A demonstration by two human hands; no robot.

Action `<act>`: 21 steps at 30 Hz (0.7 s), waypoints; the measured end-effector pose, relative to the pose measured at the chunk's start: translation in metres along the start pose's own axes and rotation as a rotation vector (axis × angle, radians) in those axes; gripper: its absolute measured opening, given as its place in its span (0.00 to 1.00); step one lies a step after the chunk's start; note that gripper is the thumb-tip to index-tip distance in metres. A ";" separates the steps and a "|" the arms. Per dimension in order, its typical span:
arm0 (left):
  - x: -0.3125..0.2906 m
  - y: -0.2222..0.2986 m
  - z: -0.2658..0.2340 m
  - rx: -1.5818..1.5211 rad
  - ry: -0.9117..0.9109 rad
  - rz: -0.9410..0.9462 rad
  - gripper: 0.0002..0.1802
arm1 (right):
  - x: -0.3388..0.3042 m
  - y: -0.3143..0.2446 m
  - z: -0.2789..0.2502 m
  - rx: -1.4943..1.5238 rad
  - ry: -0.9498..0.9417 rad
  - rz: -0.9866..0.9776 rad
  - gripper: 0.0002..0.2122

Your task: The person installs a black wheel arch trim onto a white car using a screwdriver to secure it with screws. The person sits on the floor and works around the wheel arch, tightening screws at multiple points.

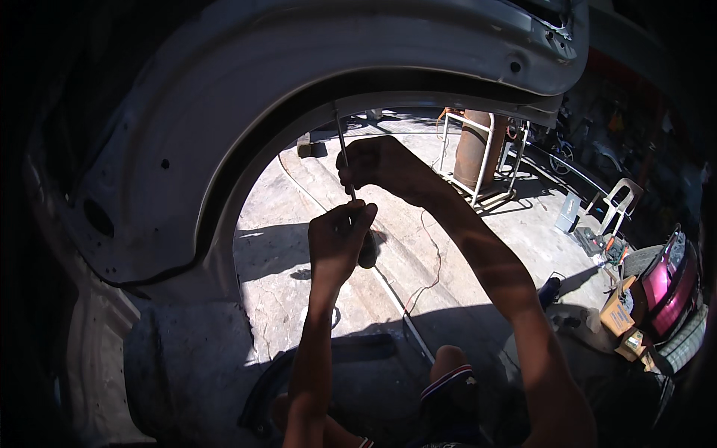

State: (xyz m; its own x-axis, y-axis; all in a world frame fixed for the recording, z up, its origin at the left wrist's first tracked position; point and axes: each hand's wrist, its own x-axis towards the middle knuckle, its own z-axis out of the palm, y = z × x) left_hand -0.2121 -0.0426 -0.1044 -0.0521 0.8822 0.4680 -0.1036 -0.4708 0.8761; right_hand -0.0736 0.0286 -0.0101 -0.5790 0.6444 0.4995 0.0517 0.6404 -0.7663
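A long thin screwdriver point(343, 140) stands nearly upright in front of me. Its tip meets the lower lip of a car body's wheel arch point(246, 142), though I cannot tell whether it sits in a screw. My left hand point(337, 237) is closed around the tool lower down, near its dark rounded handle point(367, 254). Higher up, the fingers of my right hand point(379, 170) pinch the shaft, and that forearm slants in from the lower right. Shadow hides much of both hands' fingers.
A rusty gas cylinder point(473, 149) stands in a white pipe frame point(445, 142) beyond the arch. At the right are a plastic chair point(621, 200), cardboard boxes point(617, 315) and a magenta car part point(661, 280). A hose point(390, 290) runs along the concrete floor.
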 end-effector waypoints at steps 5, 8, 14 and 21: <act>-0.003 0.012 0.007 -0.004 -0.048 -0.081 0.20 | -0.011 -0.017 -0.005 0.076 0.029 0.114 0.12; -0.005 0.011 -0.013 0.093 0.012 -0.031 0.19 | 0.005 -0.028 0.012 -0.123 0.010 0.115 0.12; -0.001 0.009 0.018 -0.059 -0.087 -0.035 0.18 | -0.015 -0.025 -0.009 0.114 0.068 0.087 0.09; -0.008 0.023 0.008 -0.023 -0.063 -0.071 0.16 | -0.006 -0.026 0.004 -0.047 0.098 0.120 0.08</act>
State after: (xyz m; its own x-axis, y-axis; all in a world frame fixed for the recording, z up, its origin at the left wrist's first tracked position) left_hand -0.2060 -0.0605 -0.0867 0.0187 0.9111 0.4117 -0.1281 -0.4062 0.9048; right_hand -0.0745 0.0065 0.0055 -0.4845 0.7536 0.4443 0.1553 0.5739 -0.8040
